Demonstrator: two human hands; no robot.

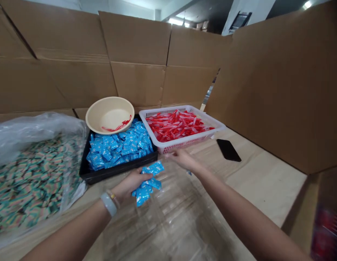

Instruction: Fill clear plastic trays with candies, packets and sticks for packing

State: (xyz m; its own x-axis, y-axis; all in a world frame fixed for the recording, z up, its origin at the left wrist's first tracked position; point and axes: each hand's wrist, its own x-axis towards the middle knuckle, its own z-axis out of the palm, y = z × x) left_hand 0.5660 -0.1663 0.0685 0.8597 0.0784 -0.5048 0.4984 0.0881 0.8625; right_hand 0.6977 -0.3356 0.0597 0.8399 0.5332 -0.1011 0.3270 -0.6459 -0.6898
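Several small blue printed packets (146, 188) are fanned out in my left hand (131, 183), its thumb pressed over them in front of the black tray (119, 171). My right hand (180, 157) is at the front edge of the white basket (181, 144), fingers drawn together; whatever they hold, if anything, is too blurred to make out. Below both hands, clear plastic (168, 224) lies spread over the wooden table. A small blue piece (189, 173) shows beside my right wrist. More blue packets (122, 145) fill the black tray.
A cream bowl (110, 112) with a few red strips rests on the tray. Red-and-white slender pieces (176, 125) fill the basket. At left, a clear bag (40, 127) holds many green striped packets (35, 181). A black phone (228, 150) lies right; cardboard walls (135, 40) surround the table.
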